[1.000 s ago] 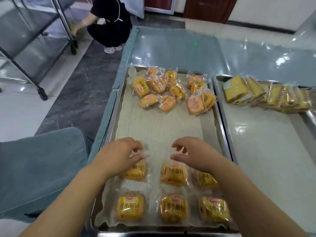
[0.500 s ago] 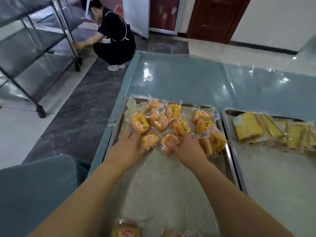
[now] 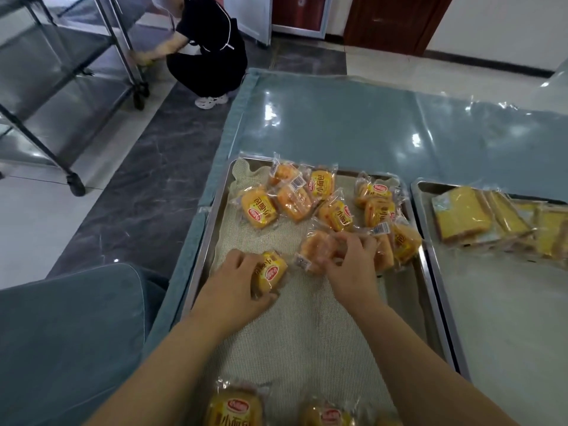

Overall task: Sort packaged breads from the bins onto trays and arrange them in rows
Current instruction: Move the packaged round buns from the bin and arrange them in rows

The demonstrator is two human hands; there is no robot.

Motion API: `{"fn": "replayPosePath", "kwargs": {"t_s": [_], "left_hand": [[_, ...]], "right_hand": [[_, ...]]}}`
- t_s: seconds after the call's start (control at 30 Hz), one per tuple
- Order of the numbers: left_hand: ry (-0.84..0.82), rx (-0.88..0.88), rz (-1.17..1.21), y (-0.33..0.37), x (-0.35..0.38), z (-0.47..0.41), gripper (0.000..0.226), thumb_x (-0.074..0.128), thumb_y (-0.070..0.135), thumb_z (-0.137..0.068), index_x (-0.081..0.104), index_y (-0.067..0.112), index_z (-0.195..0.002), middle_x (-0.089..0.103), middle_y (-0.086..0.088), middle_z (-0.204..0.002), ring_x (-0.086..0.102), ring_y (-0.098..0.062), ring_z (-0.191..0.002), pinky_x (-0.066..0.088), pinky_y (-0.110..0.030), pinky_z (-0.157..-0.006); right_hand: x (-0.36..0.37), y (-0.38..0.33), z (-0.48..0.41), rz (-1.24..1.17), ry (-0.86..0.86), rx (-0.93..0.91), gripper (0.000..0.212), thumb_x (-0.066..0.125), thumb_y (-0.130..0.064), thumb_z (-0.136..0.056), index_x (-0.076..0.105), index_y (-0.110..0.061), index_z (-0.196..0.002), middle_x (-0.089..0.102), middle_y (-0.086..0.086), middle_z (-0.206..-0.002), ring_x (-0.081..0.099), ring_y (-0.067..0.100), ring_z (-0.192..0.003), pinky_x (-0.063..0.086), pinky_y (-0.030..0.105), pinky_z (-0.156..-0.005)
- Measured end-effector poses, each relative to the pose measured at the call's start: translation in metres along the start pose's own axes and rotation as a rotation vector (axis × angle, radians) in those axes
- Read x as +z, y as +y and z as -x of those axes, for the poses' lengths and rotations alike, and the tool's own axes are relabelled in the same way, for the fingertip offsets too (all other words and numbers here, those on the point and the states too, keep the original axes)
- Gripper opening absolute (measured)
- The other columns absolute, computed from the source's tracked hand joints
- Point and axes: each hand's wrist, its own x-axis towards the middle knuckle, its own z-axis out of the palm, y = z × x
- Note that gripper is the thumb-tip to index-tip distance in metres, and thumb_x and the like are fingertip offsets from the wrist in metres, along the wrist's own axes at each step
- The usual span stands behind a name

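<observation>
Plainly, we saw two hands at work over one steel tray (image 3: pixel 208 241) lined with a pale mesh mat (image 3: pixel 307 333). The left hand (image 3: pixel 236 282) had fingers and thumb curled round one yellow bread pack (image 3: pixel 273 270), which lay on the mat towards the tray's left rim. The right hand (image 3: pixel 350 265) pinched one orange bread pack (image 3: pixel 316 250) by its wrapper, just beside the first and touching the near edge of the loose pile (image 3: pixel 325 204). In that pile, at the tray's far end, we counted about nine packs. They overlapped and some were half hidden behind the right hand, so we could not be sure of the number. At the tray's near end, cut off by the bottom of the view, two placed packs (image 3: pixel 235 410) sat side by side, with a sliver of what may have been a third to their right. A second tray (image 3: pixel 507 302) stood just beside the first on the right and held a leaning row of sliced cake packs (image 3: pixel 461 215). We made out at least four before they ran out of view. Both trays rested on one table (image 3: pixel 338 124) with a blue-green cover under clear plastic. Beyond it, one person in black (image 3: pixel 209 47) crouched beside one wheeled steel rack (image 3: pixel 61 87)
</observation>
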Motion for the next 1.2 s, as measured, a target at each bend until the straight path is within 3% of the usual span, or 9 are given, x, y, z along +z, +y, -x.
{"fn": "replayPosePath", "kwargs": {"t_s": [0.13,0.27,0.37,0.47,0.63,0.77,0.93,1.03,1.2], "left_hand": [[-0.020,-0.040,-0.028,0.006,-0.001,0.016,0.078,0.061,0.068,-0.071,0.034,0.030,-0.134,0.033,0.007,-0.127,0.038,-0.004,-0.100,0.039,-0.018,-0.085],[-0.079,-0.051,-0.023,0.008,0.001,0.021,0.079,0.068,0.061,-0.071,0.035,0.030,-0.136,0.032,0.006,-0.131,0.044,-0.011,-0.111,0.044,-0.028,-0.095],[-0.070,-0.071,0.020,0.008,0.003,0.023,0.071,0.070,0.054,-0.074,0.040,0.027,-0.133,0.035,0.005,-0.127,0.045,-0.011,-0.107,0.043,-0.028,-0.094],[-0.040,-0.082,0.104,0.009,0.004,0.026,0.053,0.068,0.047,-0.079,0.049,0.025,-0.123,0.042,0.007,-0.115,0.047,-0.006,-0.095,0.043,-0.023,-0.084],[0.021,-0.031,0.050,0.002,0.002,0.029,0.024,0.059,0.022,-0.089,0.056,0.021,-0.113,0.050,0.004,-0.106,0.053,-0.009,-0.088,0.047,-0.027,-0.078],[0.034,0.124,-0.100,-0.009,0.002,0.026,0.040,0.060,0.019,-0.087,0.052,0.023,-0.126,0.042,0.004,-0.123,0.047,-0.013,-0.106,0.049,-0.030,-0.088],[-0.149,0.237,-0.171,-0.016,-0.004,0.006,0.063,0.062,0.026,-0.086,0.036,0.030,-0.143,0.026,0.007,-0.151,0.017,-0.015,-0.140,0.018,-0.033,-0.114],[-0.276,0.174,-0.121,-0.019,-0.007,-0.002,0.066,0.061,0.031,-0.087,0.029,0.035,-0.145,0.027,0.010,-0.147,0.030,-0.012,-0.133,0.028,-0.026,-0.109],[-0.215,0.067,-0.127,-0.016,-0.009,0.009,0.066,0.066,0.047,-0.080,0.033,0.039,-0.136,0.041,0.007,-0.126,0.049,-0.010,-0.104,0.046,-0.028,-0.090]], "right_hand": [[-0.014,0.010,0.023,-0.015,0.065,-0.066,0.055,0.076,-0.008,-0.078,0.049,-0.021,-0.124,0.023,-0.003,-0.135,0.047,0.017,-0.113,0.047,0.023,-0.093],[-0.027,0.018,0.049,0.068,0.118,-0.179,0.081,0.079,-0.002,-0.072,0.039,-0.023,-0.139,0.015,-0.002,-0.141,0.039,0.012,-0.118,0.046,0.029,-0.094],[-0.030,0.021,0.060,0.250,0.155,-0.423,0.073,0.079,-0.001,-0.072,0.043,-0.012,-0.135,0.028,0.012,-0.140,0.038,0.016,-0.118,0.045,0.031,-0.087],[-0.032,0.025,0.068,0.352,0.060,-0.594,0.059,0.079,-0.005,-0.073,0.049,-0.008,-0.124,0.044,0.009,-0.125,0.043,0.012,-0.105,0.049,0.028,-0.080],[-0.040,0.025,0.079,0.362,-0.429,-0.335,0.070,0.080,-0.029,-0.073,0.045,-0.025,-0.133,0.041,-0.015,-0.123,0.046,0.002,-0.103,0.046,0.021,-0.089],[-0.044,0.031,0.078,0.390,-0.353,-0.292,0.063,0.076,-0.033,-0.077,0.047,-0.025,-0.133,0.044,-0.012,-0.126,0.044,0.004,-0.111,0.038,0.018,-0.093],[-0.037,0.032,0.071,0.433,-0.408,-0.201,0.069,0.072,-0.037,-0.081,0.039,-0.029,-0.141,0.033,-0.009,-0.144,0.035,0.014,-0.130,0.035,0.034,-0.108],[-0.033,0.032,0.071,0.334,-0.450,-0.101,0.069,0.072,-0.033,-0.082,0.038,-0.032,-0.141,0.045,-0.009,-0.135,0.053,0.010,-0.110,0.047,0.034,-0.097],[-0.039,0.039,0.075,0.242,-0.359,-0.063,0.065,0.074,-0.030,-0.081,0.043,-0.029,-0.137,0.050,-0.012,-0.112,0.057,0.005,-0.083,0.052,0.025,-0.078]]}}
